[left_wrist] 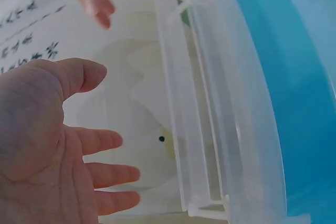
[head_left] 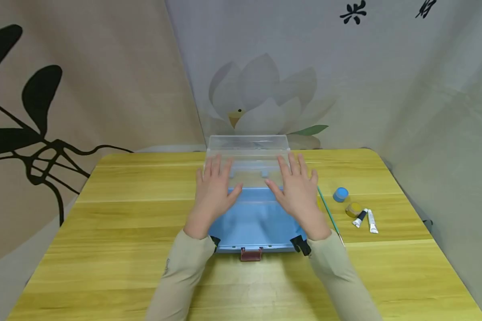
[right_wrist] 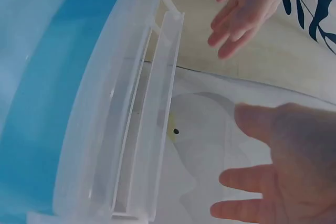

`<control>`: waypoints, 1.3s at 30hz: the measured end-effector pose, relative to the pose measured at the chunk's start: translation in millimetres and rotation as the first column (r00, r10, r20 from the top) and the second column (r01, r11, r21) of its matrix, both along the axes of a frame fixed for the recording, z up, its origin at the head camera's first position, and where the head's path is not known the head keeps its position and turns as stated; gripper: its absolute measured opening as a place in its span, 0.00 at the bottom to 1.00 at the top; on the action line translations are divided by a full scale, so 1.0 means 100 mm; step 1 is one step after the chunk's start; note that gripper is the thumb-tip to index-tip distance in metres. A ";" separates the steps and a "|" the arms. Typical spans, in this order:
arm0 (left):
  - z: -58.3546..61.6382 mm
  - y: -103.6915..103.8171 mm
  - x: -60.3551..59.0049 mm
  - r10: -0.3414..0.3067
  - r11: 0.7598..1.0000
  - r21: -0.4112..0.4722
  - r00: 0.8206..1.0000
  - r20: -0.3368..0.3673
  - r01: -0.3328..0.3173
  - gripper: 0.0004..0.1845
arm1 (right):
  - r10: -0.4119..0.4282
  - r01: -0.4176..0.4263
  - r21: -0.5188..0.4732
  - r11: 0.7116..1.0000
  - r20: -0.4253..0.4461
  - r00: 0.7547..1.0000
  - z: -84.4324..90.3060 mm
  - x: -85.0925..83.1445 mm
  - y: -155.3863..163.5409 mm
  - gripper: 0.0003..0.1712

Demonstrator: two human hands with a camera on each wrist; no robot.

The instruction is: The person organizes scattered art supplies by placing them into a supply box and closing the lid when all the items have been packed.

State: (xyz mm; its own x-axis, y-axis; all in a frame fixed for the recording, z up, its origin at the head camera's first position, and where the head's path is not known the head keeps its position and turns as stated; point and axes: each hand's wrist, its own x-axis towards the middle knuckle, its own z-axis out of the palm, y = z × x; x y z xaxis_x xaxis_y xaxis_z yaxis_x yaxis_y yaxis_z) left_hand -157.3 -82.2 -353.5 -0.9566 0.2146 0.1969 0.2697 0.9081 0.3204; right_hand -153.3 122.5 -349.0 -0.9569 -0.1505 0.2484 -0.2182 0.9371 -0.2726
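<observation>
A blue plastic box [head_left: 261,223] with a brown latch [head_left: 251,255] lies on the table, its clear hinged lid [head_left: 249,143] raised at the back. My left hand [head_left: 212,191] is over the left side of the box, palm down with fingers spread. On the other side, my right hand [head_left: 298,194] is held the same way. Neither hand holds anything. In the left wrist view, the left hand [left_wrist: 50,140] is apart from the lid [left_wrist: 210,103]; the right wrist view shows the right hand [right_wrist: 286,166] also apart from it.
Right of the box lie a teal paintbrush [head_left: 329,211], a blue-capped jar [head_left: 340,194], a yellow jar [head_left: 353,209] and two small paint tubes [head_left: 372,223]. A printed cloth [head_left: 265,89] hangs behind the wooden table [head_left: 116,249].
</observation>
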 end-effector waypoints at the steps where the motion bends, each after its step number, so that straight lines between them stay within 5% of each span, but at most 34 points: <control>1: 0.00 -0.04 0.02 -0.008 0.999 0.032 1.000 0.005 0.008 0.35 | 0.001 -0.001 -0.022 1.000 -0.009 1.000 -0.01 0.00 0.02 0.39; 15: -0.11 -0.56 0.26 0.041 0.969 0.245 0.999 0.002 -0.040 0.32 | -0.055 0.017 -0.272 0.962 -0.132 0.990 -0.20 0.01 0.42 0.24; 25: -0.28 -0.73 0.36 0.056 0.884 0.447 0.981 0.188 -0.136 0.26 | -0.114 0.076 -0.330 0.941 -0.098 0.989 -0.45 0.13 0.79 0.14; 34: -0.47 -0.80 0.40 0.046 0.840 0.492 0.935 0.351 -0.226 0.26 | -0.158 0.145 -0.281 0.949 -0.024 0.987 -0.68 0.20 1.07 0.09; 39: -0.55 -0.83 0.43 0.029 0.822 0.517 0.923 0.383 -0.240 0.25 | -0.159 0.148 -0.281 0.948 -0.018 0.987 -0.79 0.23 1.19 0.07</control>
State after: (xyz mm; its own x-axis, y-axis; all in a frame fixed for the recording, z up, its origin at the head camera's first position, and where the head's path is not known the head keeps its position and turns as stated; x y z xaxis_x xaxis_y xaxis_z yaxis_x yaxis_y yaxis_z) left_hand -114.8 -165.0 -408.5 -0.9939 0.0365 -0.1042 -0.0648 0.5713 0.8182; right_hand -129.8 241.1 -427.5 -0.9516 0.0777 0.2975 -0.0936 0.8486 -0.5207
